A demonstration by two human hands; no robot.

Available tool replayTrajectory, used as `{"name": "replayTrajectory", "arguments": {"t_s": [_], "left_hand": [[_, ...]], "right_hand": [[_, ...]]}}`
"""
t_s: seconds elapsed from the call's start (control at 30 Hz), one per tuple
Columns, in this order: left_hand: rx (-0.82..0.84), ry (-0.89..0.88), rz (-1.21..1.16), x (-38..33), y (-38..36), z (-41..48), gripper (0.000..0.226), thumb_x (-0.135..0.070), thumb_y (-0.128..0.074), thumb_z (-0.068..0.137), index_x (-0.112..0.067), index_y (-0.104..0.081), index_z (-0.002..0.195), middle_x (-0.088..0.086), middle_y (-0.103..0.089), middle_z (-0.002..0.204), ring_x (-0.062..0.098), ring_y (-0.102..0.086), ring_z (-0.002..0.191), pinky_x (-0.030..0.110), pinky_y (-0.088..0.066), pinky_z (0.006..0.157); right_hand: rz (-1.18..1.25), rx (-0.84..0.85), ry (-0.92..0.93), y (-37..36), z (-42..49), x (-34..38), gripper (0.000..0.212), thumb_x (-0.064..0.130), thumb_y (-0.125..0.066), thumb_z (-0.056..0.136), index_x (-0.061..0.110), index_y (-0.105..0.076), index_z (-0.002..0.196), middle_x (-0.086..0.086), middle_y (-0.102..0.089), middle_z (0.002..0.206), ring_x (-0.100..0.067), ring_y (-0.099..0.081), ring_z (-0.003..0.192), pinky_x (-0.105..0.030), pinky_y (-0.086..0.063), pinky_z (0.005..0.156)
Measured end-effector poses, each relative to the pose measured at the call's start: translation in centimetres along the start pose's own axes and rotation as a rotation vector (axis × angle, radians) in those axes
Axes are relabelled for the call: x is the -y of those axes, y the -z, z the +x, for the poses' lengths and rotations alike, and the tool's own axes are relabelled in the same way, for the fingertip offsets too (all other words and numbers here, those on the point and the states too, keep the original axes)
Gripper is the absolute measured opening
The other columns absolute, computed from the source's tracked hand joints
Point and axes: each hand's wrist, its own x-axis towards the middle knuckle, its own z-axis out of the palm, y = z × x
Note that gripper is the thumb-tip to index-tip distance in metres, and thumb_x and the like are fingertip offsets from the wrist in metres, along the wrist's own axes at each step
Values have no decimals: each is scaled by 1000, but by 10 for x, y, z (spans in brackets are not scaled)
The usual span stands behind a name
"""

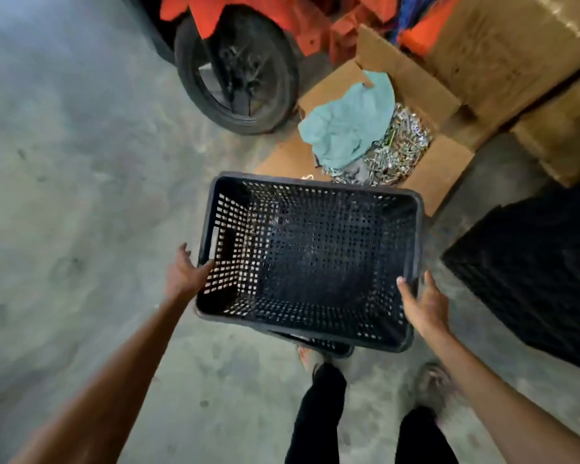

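Crate, black and perforated, is held above the floor just short of the cardboard box of bolts, left hand and right hand pressing its ends with fingers spread rather than curled, so it may slip and drop.

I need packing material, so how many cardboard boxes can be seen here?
3. An open box of screws lies behind the black crate; a big box stands top right; a third box sits beneath it at the right edge. More may be hidden.
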Motion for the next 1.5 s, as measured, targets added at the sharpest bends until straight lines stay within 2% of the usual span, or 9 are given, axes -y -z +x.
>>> {"name": "replayTrajectory", "arguments": {"t_s": [0.13,0.27,0.5,0.8,0.97,1.1,1.2,1.37,1.5], "left_hand": [[64,-22,-68,34,-36,40,51,-26,-72,81,-20,-56,130,7,-72,108,21,-69,92,27,-49,76],[-6,-71,-140,39,-54,50,33,-25,-60,91,-24,-65,124,3,-62,75,10,-47,58,25,-36,51],[63,-55,-101,-2,-4,28,33,-15,-62,87,-14,-69,120,9,-70,83,16,-58,66,32,-52,65],[158,-308,11,-177,151,-42,25,-6,-64,84,3,-68,107,21,-72,81,17,-67,50,32,-62,63],[25,-599,146,-327,276,-136,30,-19,-71,82,1,-70,105,26,-70,103,34,-68,99,40,-52,83],[-118,-817,153,-432,366,-234,50,-13,-76,77,-2,-60,123,23,-65,119,34,-62,112,37,-48,91],[-140,-971,87,-492,411,-297,55,-5,-76,74,-8,-60,127,20,-65,121,33,-63,111,38,-51,94],[-81,-1127,57,-580,445,-403,38,12,-64,79,-12,-54,107,13,-53,67,16,-57,41,16,-41,29],[-95,-1264,200,-646,432,-467,25,13,-61,81,-10,-56,89,11,-57,55,14,-54,39,12,-38,29]], "right_hand": [[128,-88,-5,-36,35,-4,45,46,-56,91,15,-53,123,-12,-68,105,-37,-65,98,-45,-54,83],[160,-230,10,-50,41,-4,19,25,-53,97,12,-61,109,-11,-66,89,-31,-63,82,-28,-40,68],[57,-247,87,19,12,33,24,21,-50,98,8,-61,117,-21,-67,102,-38,-61,97,-37,-46,72],[-131,-264,94,255,-73,130,52,20,-46,101,4,-30,148,-23,-51,134,-37,-45,127,-40,-48,87],[-26,-362,252,429,-147,182,68,13,-47,99,13,-9,156,-19,-46,142,-39,-47,127,-40,-47,99],[-79,-530,368,559,-220,198,73,8,-56,89,9,-21,153,-24,-52,137,-40,-51,123,-40,-47,97],[-51,-597,482,637,-268,199,41,-5,-58,83,-3,-53,124,-27,-61,117,-32,-59,104,-34,-48,79],[-36,-641,418,754,-323,168,13,-17,-60,77,-4,-60,78,-18,-59,81,-25,-55,76,-41,-52,78],[0,-661,333,817,-346,113,34,-23,-58,77,8,-48,67,-6,-49,66,-18,-45,58,-23,-46,44]]}}
